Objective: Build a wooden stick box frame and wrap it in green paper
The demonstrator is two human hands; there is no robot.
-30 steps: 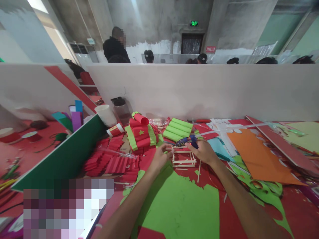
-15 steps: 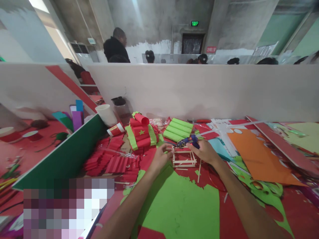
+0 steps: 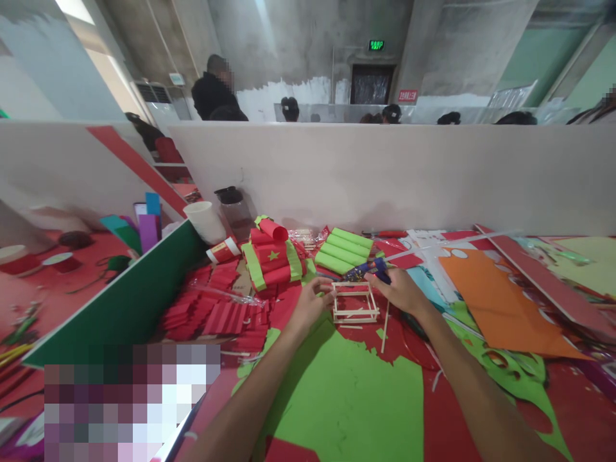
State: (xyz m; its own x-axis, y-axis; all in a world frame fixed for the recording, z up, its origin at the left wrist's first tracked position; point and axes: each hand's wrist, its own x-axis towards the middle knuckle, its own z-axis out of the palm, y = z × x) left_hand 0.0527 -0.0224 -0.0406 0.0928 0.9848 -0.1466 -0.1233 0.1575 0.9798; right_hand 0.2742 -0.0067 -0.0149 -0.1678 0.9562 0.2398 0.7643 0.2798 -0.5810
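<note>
A small box frame of thin wooden sticks [image 3: 355, 301] stands on the red table, just beyond a large green paper sheet [image 3: 337, 398]. My left hand [image 3: 308, 305] pinches the frame's left edge, fingers closed on it. My right hand [image 3: 399, 289] grips a blue glue gun [image 3: 366, 269] with its tip pointing left over the frame's far side. A loose wooden stick [image 3: 385, 324] lies just right of the frame.
Rolled red and green paper tubes [image 3: 272, 256], a bundle of green rolls [image 3: 342, 249] and folded red paper strips [image 3: 216, 308] crowd the left. An orange sheet [image 3: 495, 301] lies right. A white cup [image 3: 206, 221] and green board [image 3: 120, 301] stand left. A white partition [image 3: 385, 173] closes the back.
My right hand with the glue gun has lifted slightly and shifted right, away from the frame's top. The left hand stays on the frame.
</note>
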